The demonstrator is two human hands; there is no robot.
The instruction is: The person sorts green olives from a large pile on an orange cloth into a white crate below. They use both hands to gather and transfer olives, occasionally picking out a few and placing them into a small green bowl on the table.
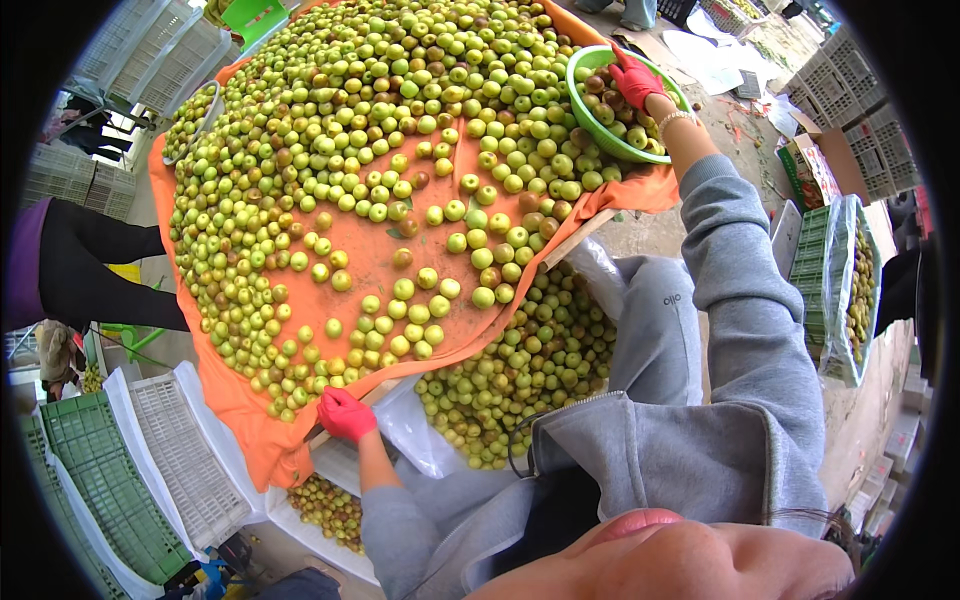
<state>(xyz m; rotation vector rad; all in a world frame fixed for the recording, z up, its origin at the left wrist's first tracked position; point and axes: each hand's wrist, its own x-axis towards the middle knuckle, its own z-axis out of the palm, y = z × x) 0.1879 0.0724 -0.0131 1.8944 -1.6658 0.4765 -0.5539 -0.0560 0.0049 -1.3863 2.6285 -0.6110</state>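
My right hand (636, 77), in a red glove, reaches into a round green plastic basket (604, 141) holding green and brown jujubes. Its fingers are spread over the fruit near the far rim; whether they grip any is unclear. My left hand (346, 415), also red-gloved, is curled at the near edge of the orange cloth (352, 259); what its fingers hold is hidden. A large heap of loose jujubes (390, 75) covers much of the cloth. Between my legs and the table's edge, more jujubes (517, 375) lie in a container with a clear plastic liner (416, 427).
Stacked plastic crates (112, 465) stand at the lower left beside a lined crate of small jujubes (326, 514). A wooden edge (577, 238) shows under the cloth. A lined green crate (832, 285) stands on the right. Another person's leg (97, 262) is at the left.
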